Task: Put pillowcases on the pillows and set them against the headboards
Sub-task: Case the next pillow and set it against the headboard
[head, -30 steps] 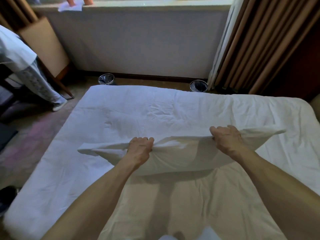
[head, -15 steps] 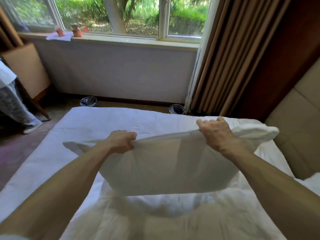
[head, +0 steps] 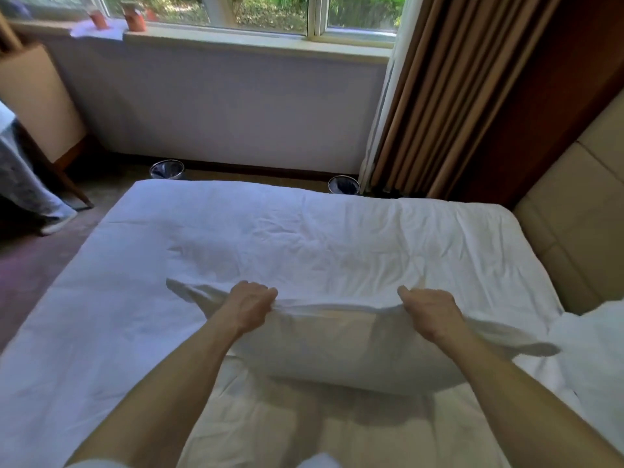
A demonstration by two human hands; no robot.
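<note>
Position: foot side of the bed, white sheet, creased across the middle.

Left hand: fingers curled tight, gripping a bunch of fabric at the top edge of the pillowcase.
Right hand: same grip on the same edge, well apart from the left. Both forearms are stretched forward.

Pillowcase: white, held up by its top edge over the near part of the sheet. It bulges full below the grip, so the pillow sits inside. A loose corner sticks out past each hand. There is a shadow on the sheet beneath it; I cannot tell whether the underside touches the sheet.

Headboard: tan, padded, along the right side of the bed. The pillowcase is near it but not against it. A second heap of white bedding lies at the right edge just below the headboard; what it is cannot be told.

Containers:
- Round waste bin on the floor beyond the far left corner of the bed, lined with a bag. Contents not readable.
- Second round waste bin at the foot of the brown curtain, also lined. Contents not readable.
- Two small orange cups on the window sill, standing on a white cloth. Their insides are not visible.

Far left: another person's trouser leg and shoe on the carpet.
</note>
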